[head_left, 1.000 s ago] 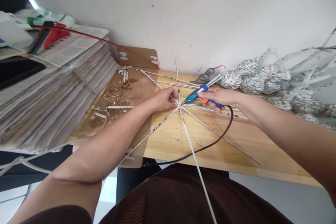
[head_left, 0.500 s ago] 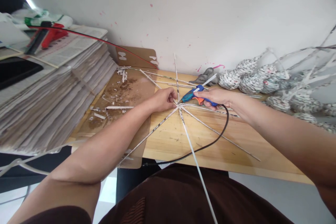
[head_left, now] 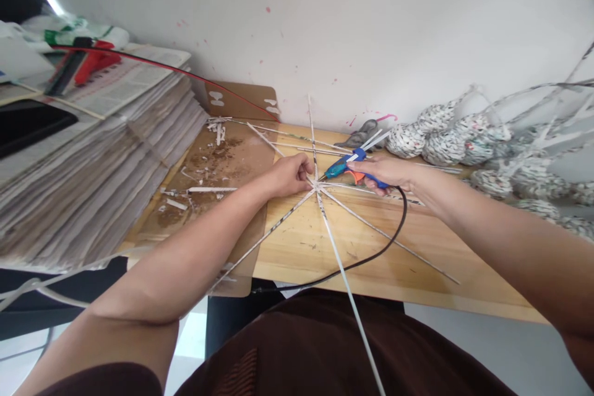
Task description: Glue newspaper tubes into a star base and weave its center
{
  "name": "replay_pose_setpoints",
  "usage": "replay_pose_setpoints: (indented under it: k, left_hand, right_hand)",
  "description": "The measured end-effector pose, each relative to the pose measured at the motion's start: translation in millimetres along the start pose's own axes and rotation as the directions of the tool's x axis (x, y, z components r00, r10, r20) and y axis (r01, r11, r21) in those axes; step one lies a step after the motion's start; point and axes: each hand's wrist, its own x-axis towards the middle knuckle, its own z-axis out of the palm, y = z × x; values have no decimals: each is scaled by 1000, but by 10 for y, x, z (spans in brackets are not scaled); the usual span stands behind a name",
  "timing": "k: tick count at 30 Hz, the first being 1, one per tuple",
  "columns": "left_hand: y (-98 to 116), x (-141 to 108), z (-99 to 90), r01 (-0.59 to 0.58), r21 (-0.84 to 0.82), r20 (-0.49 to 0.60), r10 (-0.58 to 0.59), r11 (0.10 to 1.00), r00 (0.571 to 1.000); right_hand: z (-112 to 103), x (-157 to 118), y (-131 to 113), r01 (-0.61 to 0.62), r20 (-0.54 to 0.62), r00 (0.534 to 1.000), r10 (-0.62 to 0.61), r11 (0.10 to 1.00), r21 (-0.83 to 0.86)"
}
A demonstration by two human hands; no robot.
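Note:
Several thin rolled-paper sticks (head_left: 335, 246) cross at one hub on the wooden table (head_left: 297, 260), spreading out like spokes. My left hand (head_left: 293, 174) is closed in a pinch at the left of the hub, its fingertips on a paper stick close to the crossing. In my right hand (head_left: 378, 174) is a blue and teal glue gun (head_left: 338, 168) with an orange trigger, gripped by its handle. Its nozzle points down and left, just right of the hub. Glue sticks (head_left: 374, 140) poke out of the gun's back, and a black cord (head_left: 366, 258) loops from its handle.
Tied newspapers (head_left: 106, 167) are stacked at the left, with a red-handled tool (head_left: 96, 65) and a black phone (head_left: 32, 127) on top. Paper scraps lie on a brown board (head_left: 241, 210). Woven paper pieces (head_left: 445, 142) line the wall at the right.
My right hand has drawn the glue gun slightly to the right, away from the hub. The left hand and the paper sticks stay nearly where they were.

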Motion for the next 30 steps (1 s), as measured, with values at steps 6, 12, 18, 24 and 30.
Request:
replay_pose_setpoints:
  k: [6, 12, 18, 24, 30]
  left_hand:
    - [-1, -3, -8, 3, -22, 0, -3, 1000, 1000]
    - [-6, -2, -6, 5, -17, 0, -5, 1000, 1000]
    - [-12, 2, -4, -3, -4, 2, 3, 1000, 1000]
    - [-29, 1, -2, -19, 11, 17, 19, 1000, 1000]
    - [-38, 9, 4, -22, 1, 15, 22, 1000, 1000]
  right_hand:
    - [30, -16, -6, 60, -15, 998, -59, 997, 44]
    - [-13, -99, -30, 97, -19, 995, -96, 990, 102]
    - [41, -99, 33, 17, 7, 1000, -18, 997, 70]
    - [85, -112, 20, -15, 5, 1000, 15, 999, 41]
    - [62, -94, 2, -24, 7, 1000, 24, 1000, 6]
